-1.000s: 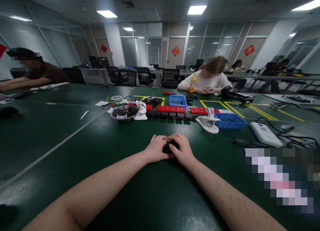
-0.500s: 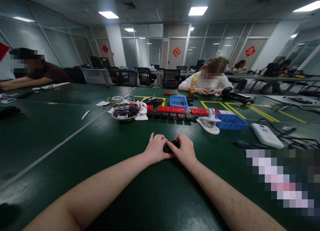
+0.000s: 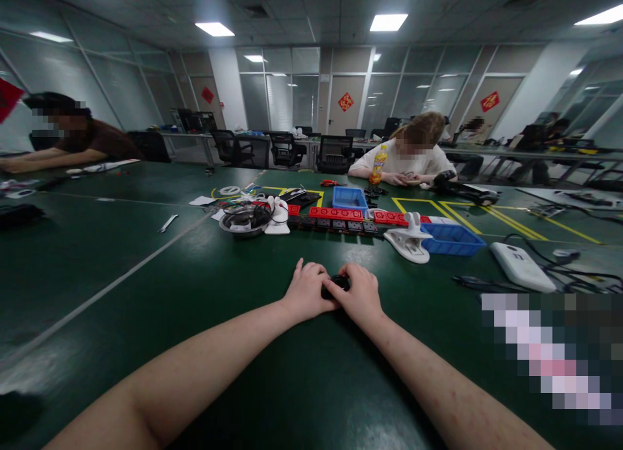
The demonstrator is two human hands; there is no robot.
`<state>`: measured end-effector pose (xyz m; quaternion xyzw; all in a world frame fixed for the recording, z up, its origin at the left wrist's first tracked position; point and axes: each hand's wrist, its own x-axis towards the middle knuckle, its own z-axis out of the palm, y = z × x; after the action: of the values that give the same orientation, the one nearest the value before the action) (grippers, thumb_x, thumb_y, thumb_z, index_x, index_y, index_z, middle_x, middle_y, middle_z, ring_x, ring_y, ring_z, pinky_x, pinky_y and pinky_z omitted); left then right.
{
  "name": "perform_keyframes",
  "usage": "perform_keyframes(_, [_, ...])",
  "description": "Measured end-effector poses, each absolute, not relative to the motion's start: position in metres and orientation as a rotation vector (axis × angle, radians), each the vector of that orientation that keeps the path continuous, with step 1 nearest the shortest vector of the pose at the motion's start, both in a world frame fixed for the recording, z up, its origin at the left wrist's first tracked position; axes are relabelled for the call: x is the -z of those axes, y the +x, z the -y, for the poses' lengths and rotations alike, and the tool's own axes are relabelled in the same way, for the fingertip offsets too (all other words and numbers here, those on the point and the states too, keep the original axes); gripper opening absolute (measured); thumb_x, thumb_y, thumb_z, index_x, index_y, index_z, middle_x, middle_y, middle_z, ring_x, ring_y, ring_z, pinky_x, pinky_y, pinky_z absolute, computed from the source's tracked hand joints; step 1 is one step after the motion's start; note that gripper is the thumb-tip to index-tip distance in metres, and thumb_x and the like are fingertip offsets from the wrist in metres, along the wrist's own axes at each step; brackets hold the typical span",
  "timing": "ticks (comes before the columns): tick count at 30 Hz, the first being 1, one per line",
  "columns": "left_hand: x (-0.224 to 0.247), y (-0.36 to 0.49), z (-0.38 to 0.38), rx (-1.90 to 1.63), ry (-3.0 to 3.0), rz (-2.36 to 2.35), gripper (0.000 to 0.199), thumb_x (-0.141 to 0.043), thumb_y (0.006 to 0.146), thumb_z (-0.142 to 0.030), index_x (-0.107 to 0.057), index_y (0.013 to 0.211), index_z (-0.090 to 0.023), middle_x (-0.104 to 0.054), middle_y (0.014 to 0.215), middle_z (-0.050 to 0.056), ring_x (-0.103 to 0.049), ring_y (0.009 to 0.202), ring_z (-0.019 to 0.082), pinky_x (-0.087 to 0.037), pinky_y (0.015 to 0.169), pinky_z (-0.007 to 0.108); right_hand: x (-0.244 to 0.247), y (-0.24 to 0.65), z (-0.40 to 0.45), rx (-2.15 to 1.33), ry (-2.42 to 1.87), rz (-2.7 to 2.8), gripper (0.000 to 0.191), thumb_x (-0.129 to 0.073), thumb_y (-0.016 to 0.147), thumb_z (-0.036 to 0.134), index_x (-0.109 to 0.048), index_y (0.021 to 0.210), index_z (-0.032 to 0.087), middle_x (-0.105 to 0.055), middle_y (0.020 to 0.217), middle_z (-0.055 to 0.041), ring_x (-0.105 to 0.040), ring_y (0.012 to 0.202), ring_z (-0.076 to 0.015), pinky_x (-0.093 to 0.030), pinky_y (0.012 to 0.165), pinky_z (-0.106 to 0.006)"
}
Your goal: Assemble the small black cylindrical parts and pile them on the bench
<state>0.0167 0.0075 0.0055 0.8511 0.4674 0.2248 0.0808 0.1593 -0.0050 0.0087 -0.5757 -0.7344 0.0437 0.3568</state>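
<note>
A small round black object [image 3: 341,282], perhaps coiled cable, rests low over the green table [image 3: 272,385] between my two hands; fingers cover much of it and its exact kind is unclear. My left hand [image 3: 307,290] grips its left side, with one finger sticking up. From the right, my right hand [image 3: 359,291] closes round it, thumb laid across the front. Beyond the hands lie a red and black power strip row [image 3: 335,225] and a white clip stand [image 3: 410,241].
A metal bowl [image 3: 243,223] with cables stands left of a second white clip stand [image 3: 278,219]. Blue bins [image 3: 450,241], a white power bank [image 3: 522,267] and black cables lie to the right. A wrench [image 3: 168,223] lies left. A person [image 3: 409,148] sits opposite, beside a yellow bottle [image 3: 378,164].
The whole view has shifted slightly. Both hands stay round the black object, with the fingers only slightly moved.
</note>
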Motion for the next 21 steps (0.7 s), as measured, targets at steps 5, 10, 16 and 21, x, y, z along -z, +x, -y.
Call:
perform_keyframes(5, [-0.005,0.012,-0.016,-0.617,2.529,-1.269,0.037,-0.069,0.063,-0.038,-0.062,0.094,-0.020,-0.055,0.105,0.005,-0.046,0.105,0.025,-0.028,0.102,0.045,-0.010,0.165,0.003,-0.218,-1.271,2.028,0.013,-0.056,0.074,0.022,-0.063,0.084,0.021,-0.061,0.085,-0.0037,-0.053,0.083,-0.0211,-0.037,0.075,-0.035])
perform_keyframes(10, [-0.005,0.009,-0.020,-0.576,2.500,-1.225,0.039,-0.068,0.064,-0.037,-0.060,0.098,-0.020,-0.055,0.107,0.005,-0.047,0.106,0.025,-0.033,0.098,0.043,-0.011,0.167,0.003,-0.276,-1.114,2.105,0.025,-0.050,0.071,0.010,-0.066,0.085,0.023,-0.066,0.090,-0.0009,-0.053,0.088,-0.0198,-0.037,0.082,-0.036])
perform_keyframes(16, [-0.003,0.009,-0.020,-0.568,2.474,-1.233,0.047,-0.066,0.065,-0.042,-0.054,0.104,-0.019,-0.053,0.110,0.007,-0.044,0.110,0.027,-0.019,0.102,0.057,-0.012,0.167,0.004,-0.267,-1.062,2.093,0.025,-0.050,0.075,0.015,-0.064,0.094,0.022,-0.064,0.100,-0.0023,-0.053,0.094,-0.0202,-0.035,0.089,-0.038])
perform_keyframes(21, [-0.002,0.009,-0.019,-0.619,2.463,-1.246,0.061,-0.068,0.061,-0.051,-0.046,0.109,-0.021,-0.050,0.113,0.007,-0.044,0.111,0.027,-0.018,0.103,0.057,-0.011,0.167,0.004,-0.238,-1.135,2.037,0.026,-0.052,0.080,0.031,-0.059,0.102,0.019,-0.062,0.102,-0.0062,-0.052,0.096,-0.0228,-0.037,0.087,-0.039])
